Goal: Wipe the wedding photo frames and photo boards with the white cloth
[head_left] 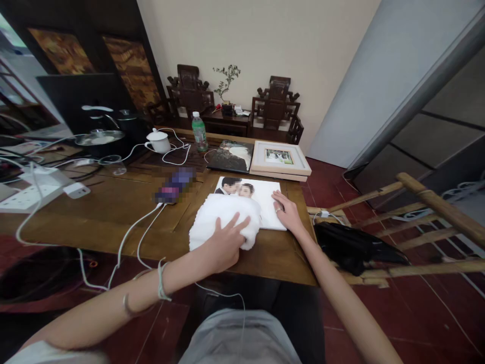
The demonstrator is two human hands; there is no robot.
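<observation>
My left hand [226, 243] holds a fluffy white cloth [207, 220] against the lower left of a white photo panel [267, 194], its thumb and fingers pressed into the folds. The panel lies flat near the table's front edge and bears a picture of two people, partly covered by the cloth. At the panel's right edge rests my right hand [287, 212], a ring on one finger, the fingers stretched out over the border. Just behind lie a dark photo panel [231, 155] and a pale picture frame [299, 161] stacked on another.
The wooden table [151, 230] also carries a phone [175, 186] on cables, a lidded white cup [158, 141], a green-labelled bottle [199, 132], a pot [100, 144] and a power strip [36, 189]. A bamboo rack [435, 202] and black bag [352, 245] stand at right.
</observation>
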